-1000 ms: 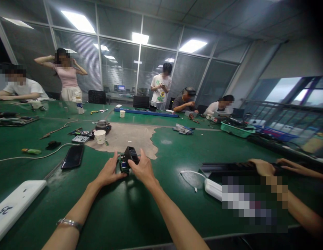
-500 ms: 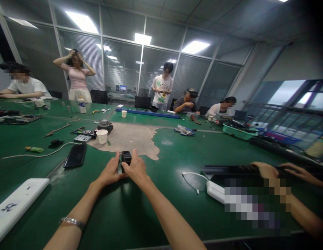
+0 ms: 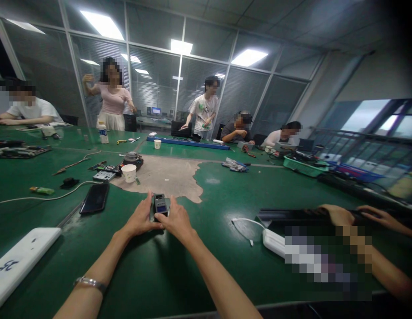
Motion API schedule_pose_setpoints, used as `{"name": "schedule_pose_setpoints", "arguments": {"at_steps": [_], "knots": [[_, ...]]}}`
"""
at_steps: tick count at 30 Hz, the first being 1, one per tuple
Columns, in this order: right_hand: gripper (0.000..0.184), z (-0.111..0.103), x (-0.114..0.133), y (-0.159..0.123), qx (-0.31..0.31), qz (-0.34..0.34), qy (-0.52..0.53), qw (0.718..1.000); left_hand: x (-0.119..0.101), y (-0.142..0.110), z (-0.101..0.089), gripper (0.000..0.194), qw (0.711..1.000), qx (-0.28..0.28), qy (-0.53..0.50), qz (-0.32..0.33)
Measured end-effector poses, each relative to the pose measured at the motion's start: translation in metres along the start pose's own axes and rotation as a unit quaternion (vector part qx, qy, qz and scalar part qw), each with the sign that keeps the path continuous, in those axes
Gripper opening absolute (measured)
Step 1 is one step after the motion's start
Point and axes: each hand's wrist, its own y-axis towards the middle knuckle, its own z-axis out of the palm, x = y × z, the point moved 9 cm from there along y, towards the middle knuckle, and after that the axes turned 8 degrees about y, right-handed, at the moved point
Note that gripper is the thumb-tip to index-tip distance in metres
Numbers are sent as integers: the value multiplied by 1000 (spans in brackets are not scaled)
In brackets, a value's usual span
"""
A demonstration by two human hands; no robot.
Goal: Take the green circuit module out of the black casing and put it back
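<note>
Finding: both hands are grasping a small black handheld device, which is standing roughly upright between them above the near part of the green counter, with what appears to be a dark bluish display facing the wearer; whether its base is touching the counter cannot be determined. The right hand is bending only partly, its thumb pressing across the lower front of the device and its forefinger pointing up along the right side. The left hand is forming an open cup on the other side, fingers upright beside the casing and thumb running along the lower edge; neither hand is clenching, and contact on the far face is hidden. Taking the device as the dial's centre, with twelve o'clock leading away from the wearer, a paper cup is standing near eleven, a black smartphone is lying toward nine, a white slab marked 25 is lying near eight, and a white cable is curling toward four. A co-worker's hand is resting on a dark channel-shaped bar at three, well apart. Judgement: sound handling here is depending on even, light pressure from both sides, thumbs keeping off the display, and the device staying low, so that a slip is costing little.
</note>
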Motion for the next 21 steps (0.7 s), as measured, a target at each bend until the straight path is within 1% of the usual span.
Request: {"name": "schedule_pose_setpoints", "arguments": {"at_steps": [2, 5, 8, 11, 15, 18, 21], "knots": [[85, 8, 1, 1, 2, 2, -2, 1000, 0, 0, 1, 139, 1000, -5, 1, 13], [85, 17, 0, 2, -16, 14, -16, 1000, 0, 0, 2, 135, 1000, -8, 3, 24], [81, 19, 2, 4, -39, 14, -27, 999, 0, 0, 2, 134, 1000, -5, 2, 21], [80, 7, 9, 6, -66, 7, -11, 998, -1, 0, -1, 133, 1000, -7, -12, 17], [82, -23, 10, 8, -112, 3, 41, 993, 0, 0, -2, 136, 1000, 2, -5, -1], [81, -43, -5, 8, -141, 9, 57, 988, 1, 0, 0, 136, 1000, 11, 0, -9], [83, -49, -31, 5, -137, 33, 41, 989, 0, 0, 0, 135, 1000, 15, -3, -8]]}}
